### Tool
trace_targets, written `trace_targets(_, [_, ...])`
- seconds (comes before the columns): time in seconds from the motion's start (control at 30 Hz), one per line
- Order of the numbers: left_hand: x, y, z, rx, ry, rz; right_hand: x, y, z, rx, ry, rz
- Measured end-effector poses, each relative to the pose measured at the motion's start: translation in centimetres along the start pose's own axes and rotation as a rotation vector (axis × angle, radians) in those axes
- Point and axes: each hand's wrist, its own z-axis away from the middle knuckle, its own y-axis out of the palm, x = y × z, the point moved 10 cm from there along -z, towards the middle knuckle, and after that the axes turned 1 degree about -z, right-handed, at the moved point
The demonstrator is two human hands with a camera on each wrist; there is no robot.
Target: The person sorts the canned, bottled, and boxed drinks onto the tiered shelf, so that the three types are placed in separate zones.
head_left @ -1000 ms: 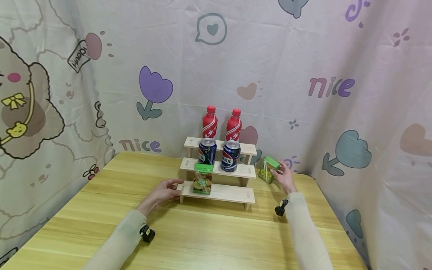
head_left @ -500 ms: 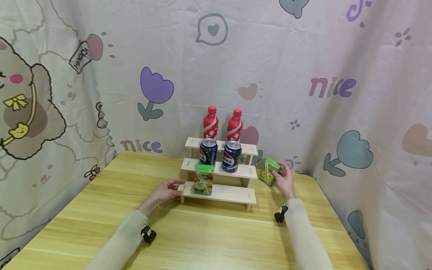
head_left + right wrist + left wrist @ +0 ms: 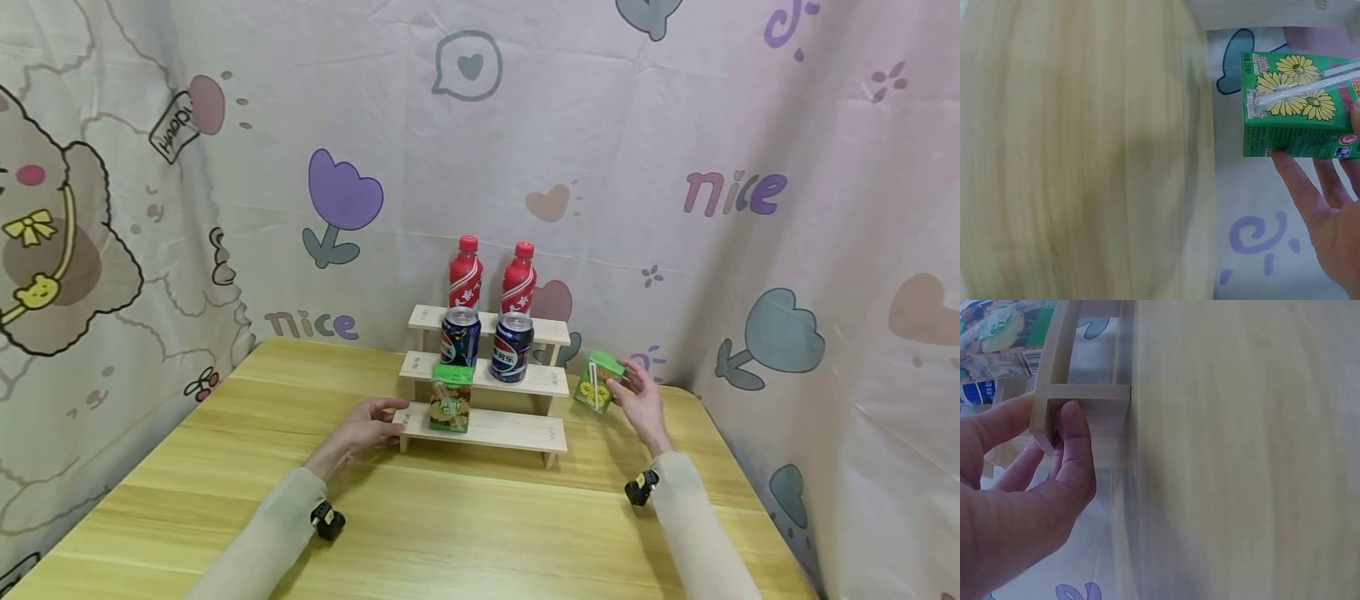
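Observation:
A three-step wooden display stand (image 3: 495, 429) stands on the table. At the left end of its lowest board, my left hand (image 3: 369, 427) pinches the board, with fingers (image 3: 1075, 444) curled under it in the left wrist view. My right hand (image 3: 640, 402) holds a green drink carton (image 3: 597, 383) right of the stand. Yellow flowers and a straw show on that carton (image 3: 1297, 103) in the right wrist view, and its bottom appears raised off the table. Another green drink carton (image 3: 451, 400) sits upright on the lowest step, near its left end.
Two blue cola cans (image 3: 512, 350) (image 3: 460, 337) occupy the middle step. Two red-labelled bottles (image 3: 466, 275) (image 3: 518, 279) stand on the top step. A printed curtain (image 3: 600, 150) hangs close behind the wooden table (image 3: 480, 533).
My right wrist has shifted a little to the right, and the carton in that hand has turned slightly, its straw side now facing me more. The left hand stays on the stand.

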Motion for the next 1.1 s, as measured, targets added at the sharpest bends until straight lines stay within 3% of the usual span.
trace_targets(0.33, [0.2, -0.1, 0.1, -0.007, -0.019, 0.001, 0.5, -0.6, 0.5, 0.002, 0.009, 0.013])
trace_targets(0.8, [0.0, 0.0, 0.4, -0.016, -0.012, -0.011, 3.1, -0.8, 1.7, 0.094, -0.083, 0.042])
trace_targets(1.1, [0.0, 0.0, 0.2, -0.004, -0.014, 0.001, 7.2, -0.7, 4.2, 0.125, -0.172, 0.062])
